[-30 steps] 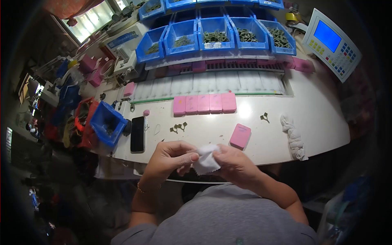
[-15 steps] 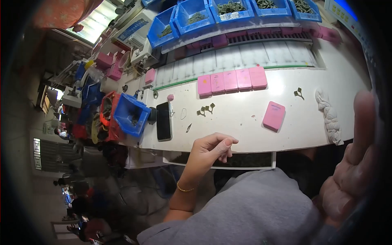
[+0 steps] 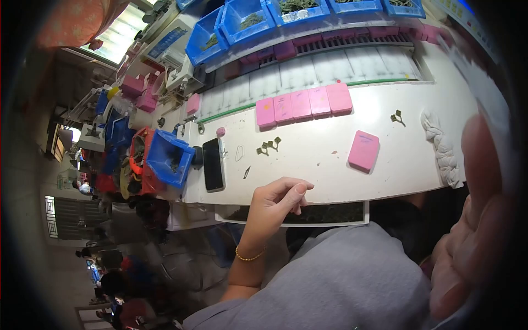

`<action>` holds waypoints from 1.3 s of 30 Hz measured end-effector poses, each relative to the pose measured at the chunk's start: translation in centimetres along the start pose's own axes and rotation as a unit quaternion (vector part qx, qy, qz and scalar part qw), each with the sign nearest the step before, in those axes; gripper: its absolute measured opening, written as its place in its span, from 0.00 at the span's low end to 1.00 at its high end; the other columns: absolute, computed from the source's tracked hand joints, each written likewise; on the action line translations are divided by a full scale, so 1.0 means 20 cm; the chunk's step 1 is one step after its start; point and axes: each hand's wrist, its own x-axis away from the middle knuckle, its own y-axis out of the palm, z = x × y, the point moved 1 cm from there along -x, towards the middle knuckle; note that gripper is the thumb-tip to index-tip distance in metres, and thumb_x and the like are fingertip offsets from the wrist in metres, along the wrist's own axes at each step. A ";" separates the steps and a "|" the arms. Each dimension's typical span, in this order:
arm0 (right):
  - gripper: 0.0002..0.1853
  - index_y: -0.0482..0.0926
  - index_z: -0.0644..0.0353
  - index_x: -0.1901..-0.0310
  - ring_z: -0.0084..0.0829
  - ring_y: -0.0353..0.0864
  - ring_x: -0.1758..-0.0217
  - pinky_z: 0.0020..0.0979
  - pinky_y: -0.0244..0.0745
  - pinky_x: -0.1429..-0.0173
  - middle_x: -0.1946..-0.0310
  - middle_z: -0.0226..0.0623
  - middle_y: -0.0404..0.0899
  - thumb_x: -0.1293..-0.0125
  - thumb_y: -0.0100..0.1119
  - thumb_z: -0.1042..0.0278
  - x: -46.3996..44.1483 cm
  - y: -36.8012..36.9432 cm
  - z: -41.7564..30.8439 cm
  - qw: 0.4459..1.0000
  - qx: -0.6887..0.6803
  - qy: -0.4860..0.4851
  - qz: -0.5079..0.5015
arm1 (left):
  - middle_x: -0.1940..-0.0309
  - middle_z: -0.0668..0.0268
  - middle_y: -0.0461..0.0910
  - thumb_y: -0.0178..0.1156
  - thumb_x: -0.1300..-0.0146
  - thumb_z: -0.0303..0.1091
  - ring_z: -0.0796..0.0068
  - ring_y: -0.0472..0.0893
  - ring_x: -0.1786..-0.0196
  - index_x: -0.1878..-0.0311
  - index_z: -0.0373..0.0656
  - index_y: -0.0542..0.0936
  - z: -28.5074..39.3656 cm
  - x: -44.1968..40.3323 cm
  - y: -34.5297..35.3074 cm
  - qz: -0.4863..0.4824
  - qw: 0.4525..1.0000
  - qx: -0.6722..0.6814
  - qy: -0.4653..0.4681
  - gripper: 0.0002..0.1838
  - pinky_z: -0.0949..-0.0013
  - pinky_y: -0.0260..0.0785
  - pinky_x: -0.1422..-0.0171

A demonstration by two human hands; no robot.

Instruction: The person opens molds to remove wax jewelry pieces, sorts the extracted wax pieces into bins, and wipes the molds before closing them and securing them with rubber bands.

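Observation:
My left hand [image 3: 275,204] hovers at the table's front edge, its fingers curled in and thumb against them, with nothing seen in it. Large and blurred at the right edge, close to the camera, is my right hand [image 3: 473,231]. A white cloth [image 3: 487,91] shows at its fingers. Between the hands, farther back on the table, lies a single pink block [image 3: 363,150]. Several pink blocks [image 3: 301,104] stand in a row behind it. Small dark green branched pieces lie left of centre [image 3: 268,146] and at the right [image 3: 398,117].
A phone [image 3: 213,164] and a blue bin [image 3: 170,159] are at the left. A twisted white cloth roll [image 3: 440,148] lies at the right. Blue bins [image 3: 250,25] line the back. Below the table edge is an open drawer [image 3: 330,214]. Distant people sit at lower left.
My hands have parted; the right one went up and right towards the camera with the white cloth. My left hand stayed near the table edge. The view has turned and shifted.

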 end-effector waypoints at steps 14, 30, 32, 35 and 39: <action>0.31 0.59 0.70 0.26 0.39 0.78 0.36 0.41 0.72 0.30 0.38 0.51 0.75 0.24 0.44 0.58 0.02 -0.03 -0.08 0.999 0.035 0.002 -0.041 | 0.72 0.69 0.82 0.60 0.25 0.34 0.86 0.77 0.70 0.52 0.34 0.86 -0.03 -0.01 -0.01 0.023 0.999 -0.019 -0.023 0.13 0.81 0.69 0.64; 0.32 0.58 0.70 0.26 0.39 0.78 0.36 0.41 0.70 0.28 0.38 0.51 0.75 0.24 0.44 0.57 0.10 -0.07 -0.08 0.999 0.030 0.020 -0.030 | 0.71 0.69 0.81 0.60 0.25 0.36 0.85 0.76 0.69 0.52 0.34 0.86 -0.05 0.00 0.02 0.024 0.999 -0.008 -0.036 0.14 0.80 0.70 0.62; 0.32 0.58 0.70 0.26 0.39 0.78 0.36 0.41 0.69 0.28 0.38 0.51 0.75 0.24 0.44 0.57 0.21 -0.14 -0.11 0.999 0.035 0.022 -0.033 | 0.71 0.69 0.81 0.60 0.25 0.36 0.84 0.76 0.70 0.52 0.34 0.86 -0.06 0.00 0.02 0.024 0.999 -0.012 -0.038 0.13 0.80 0.70 0.62; 0.33 0.58 0.70 0.26 0.39 0.78 0.36 0.40 0.69 0.28 0.37 0.51 0.75 0.25 0.44 0.57 0.17 -0.11 -0.07 0.999 0.036 0.029 -0.024 | 0.72 0.69 0.81 0.59 0.25 0.35 0.84 0.76 0.70 0.52 0.34 0.86 -0.03 -0.01 0.01 0.028 0.999 -0.023 -0.039 0.13 0.79 0.71 0.63; 0.33 0.58 0.70 0.25 0.39 0.78 0.36 0.40 0.68 0.27 0.37 0.51 0.75 0.25 0.44 0.57 0.27 -0.19 -0.08 0.997 0.068 0.019 0.010 | 0.69 0.65 0.85 0.57 0.25 0.29 0.81 0.81 0.68 0.54 0.33 0.86 0.02 0.00 0.06 0.062 0.995 -0.084 0.000 0.11 0.77 0.74 0.61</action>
